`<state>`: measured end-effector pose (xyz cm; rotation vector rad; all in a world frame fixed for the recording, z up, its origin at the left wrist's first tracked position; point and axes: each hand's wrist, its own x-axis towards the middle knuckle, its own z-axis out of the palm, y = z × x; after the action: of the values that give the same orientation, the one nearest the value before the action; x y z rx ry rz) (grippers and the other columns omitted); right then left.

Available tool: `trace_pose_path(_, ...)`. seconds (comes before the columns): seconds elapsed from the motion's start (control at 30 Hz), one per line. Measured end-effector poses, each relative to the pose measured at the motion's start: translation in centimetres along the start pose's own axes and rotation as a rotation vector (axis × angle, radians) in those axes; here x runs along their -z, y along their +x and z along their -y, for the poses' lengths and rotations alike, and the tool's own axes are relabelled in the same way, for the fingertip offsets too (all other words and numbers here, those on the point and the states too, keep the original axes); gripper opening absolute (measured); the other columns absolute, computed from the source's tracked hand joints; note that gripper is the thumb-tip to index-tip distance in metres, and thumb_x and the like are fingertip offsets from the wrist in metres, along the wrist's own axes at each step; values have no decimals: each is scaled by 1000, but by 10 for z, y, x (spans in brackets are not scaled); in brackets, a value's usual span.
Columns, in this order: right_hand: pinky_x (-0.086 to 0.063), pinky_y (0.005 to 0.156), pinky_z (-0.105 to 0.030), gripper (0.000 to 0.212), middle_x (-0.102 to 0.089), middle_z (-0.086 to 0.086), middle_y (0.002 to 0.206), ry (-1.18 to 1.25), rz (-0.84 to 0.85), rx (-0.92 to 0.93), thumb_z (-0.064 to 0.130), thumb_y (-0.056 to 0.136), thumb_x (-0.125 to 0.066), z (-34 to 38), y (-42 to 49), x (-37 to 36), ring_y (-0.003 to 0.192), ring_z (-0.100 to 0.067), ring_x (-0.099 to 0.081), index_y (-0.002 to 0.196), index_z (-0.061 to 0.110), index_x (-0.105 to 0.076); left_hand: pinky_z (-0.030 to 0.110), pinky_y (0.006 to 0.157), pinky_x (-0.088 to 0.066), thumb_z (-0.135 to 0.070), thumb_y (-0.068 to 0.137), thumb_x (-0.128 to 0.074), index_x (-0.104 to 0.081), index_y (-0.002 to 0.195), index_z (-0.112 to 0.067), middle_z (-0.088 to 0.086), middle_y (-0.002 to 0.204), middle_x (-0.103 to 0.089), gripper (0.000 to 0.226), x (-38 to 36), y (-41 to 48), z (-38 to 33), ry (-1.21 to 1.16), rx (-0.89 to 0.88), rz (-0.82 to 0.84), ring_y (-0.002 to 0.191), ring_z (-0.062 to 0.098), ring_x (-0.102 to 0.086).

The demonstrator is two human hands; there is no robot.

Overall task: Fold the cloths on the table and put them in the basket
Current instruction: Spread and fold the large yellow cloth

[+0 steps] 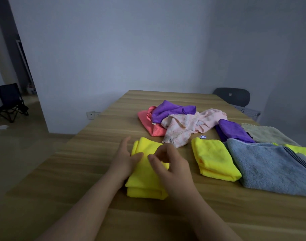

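A folded yellow cloth (145,178) lies on the wooden table (89,153) right in front of me. My left hand (126,157) rests flat against its left edge, fingers apart. My right hand (167,162) hovers over the cloth's right side with fingers curled and spread, nothing clearly gripped. A second folded yellow cloth (213,159) lies to the right. Beyond it sit a grey-blue towel (270,164), a purple cloth (234,131) and a beige cloth (265,133). Further back is an unfolded heap: coral cloth (148,122), purple cloth (169,112), pale pink cloth (185,129). No basket is in view.
A dark office chair (234,96) stands behind the table's far right corner. A folding camp chair (8,101) stands on the floor at the far left. A small label scrap (203,137) lies between the cloths. The wall has a socket (91,115).
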<state>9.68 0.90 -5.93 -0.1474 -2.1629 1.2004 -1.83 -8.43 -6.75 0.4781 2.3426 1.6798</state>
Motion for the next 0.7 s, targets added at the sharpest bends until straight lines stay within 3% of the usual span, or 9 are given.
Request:
trace_pose_path(0.1, -44, 78, -24, 12, -55, 12, 92, -222, -24, -184, 30, 88, -60, -11, 7, 6, 93, -7, -53, 96, 25, -53, 28, 100, -37, -13, 94, -52, -18, 146, -40, 2, 143, -43, 67, -2, 1, 5, 187, -179, 39, 127, 24, -46)
trace_pose_path(0.2, -42, 89, -30, 28, -53, 8, 103, -419, 130, -266, 35, 87, -58, -22, 7, 5, 107, -16, -50, 113, 25, -56, 23, 87, -37, -15, 99, -40, -52, 128, -36, -1, 140, -47, 37, -5, 3, 8, 410, -188, 84, 119, 21, -50)
trace_pose_path(0.27, -40, 93, -32, 32, -55, 6, 112, -491, 198, -278, 39, 87, -57, -21, 7, 6, 111, -17, -46, 118, 29, -56, 26, 82, -40, -16, 98, -40, -61, 115, -36, 0, 133, -53, 34, -2, 2, 6, 492, -144, 73, 110, 22, -55)
trace_pose_path(0.33, -38, 96, -32, 35, -55, 6, 118, -525, 262, -286, 42, 87, -58, -19, 8, 9, 114, -16, -44, 121, 32, -55, 29, 94, -40, -12, 94, -42, -61, 116, -34, 1, 142, -43, 36, 3, 1, 4, 621, -145, -3, 123, 21, -46)
trace_pose_path(0.4, -38, 98, -32, 36, -57, 5, 119, -505, 284, -312, 40, 86, -59, -18, 9, 11, 116, -16, -46, 121, 33, -57, 32, 110, -28, -10, 92, -43, -58, 124, -29, -2, 154, -22, 40, 7, -3, 1, 716, -295, -130, 141, 18, -21)
trace_pose_path(0.47, -42, 91, -27, 31, -61, 3, 116, -398, 229, -346, 29, 87, -58, -16, 9, 11, 113, -16, -52, 117, 29, -61, 23, 113, -16, -14, 95, -43, -54, 130, -25, -5, 156, -17, 39, 6, -11, -6, 593, -526, -114, 145, 9, -6)
trace_pose_path(0.53, -41, 77, -22, 28, -66, 2, 106, -290, 67, -325, 15, 87, -52, -15, 8, 11, 101, -15, -58, 109, 22, -66, 15, 110, -8, -30, 98, -39, -40, 141, -24, -7, 156, -18, 43, -2, -20, -12, 493, -596, 105, 143, 1, -2)
trace_pose_path(0.6, -37, 66, -22, 25, -65, 3, 89, -242, -112, -269, 6, 86, -48, -17, 10, 17, 83, -14, -57, 98, 18, -67, 20, 113, -2, -43, 99, -33, -18, 149, -23, -8, 159, -5, 56, -14, -24, -8, 713, -470, 328, 144, 3, 4)
trace_pose_path(0.7, -34, 58, -29, 19, -61, -1, 74, -351, -283, -112, 1, 85, -48, -22, 12, 27, 67, -18, -51, 84, 11, -64, 34, 118, 4, -56, 96, -25, -4, 151, -25, -8, 159, 6, 66, -22, -22, 0, 1079, -347, 419, 145, 11, 11)
